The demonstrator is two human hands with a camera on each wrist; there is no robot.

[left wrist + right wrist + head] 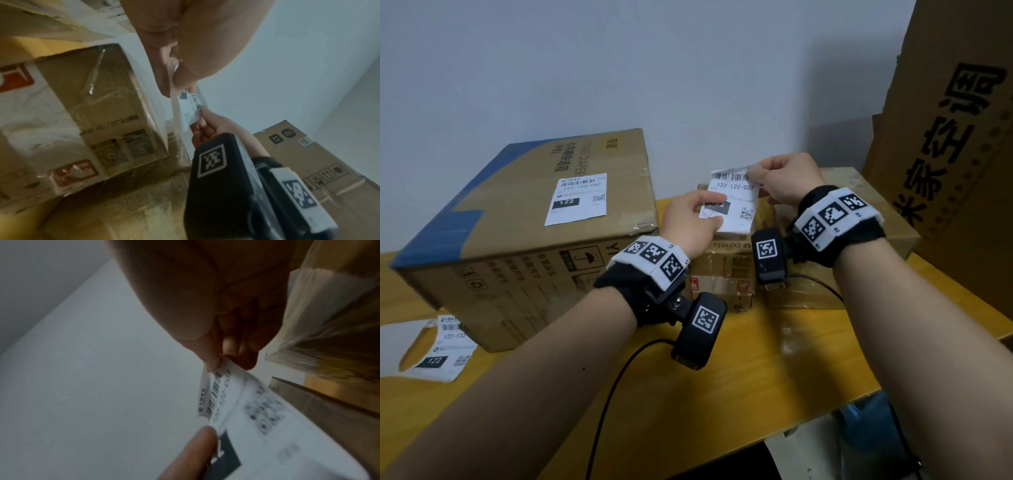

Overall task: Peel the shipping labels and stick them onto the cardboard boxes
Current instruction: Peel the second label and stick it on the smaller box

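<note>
A white shipping label sheet printed 122-122-C07 is held in the air over a small taped cardboard box. My left hand pinches its lower left edge. My right hand pinches the top right corner, where a thin layer curls away. In the left wrist view the left hand grips the sheet edge-on, with two layers parting. In the right wrist view the right hand nips the label corner. A large cardboard box at left carries a stuck label.
Another taped box stands behind my right wrist. A tall printed carton leans at the far right. A label sheet lies on the yellow table at front left. Wrist camera cables trail over the table's front.
</note>
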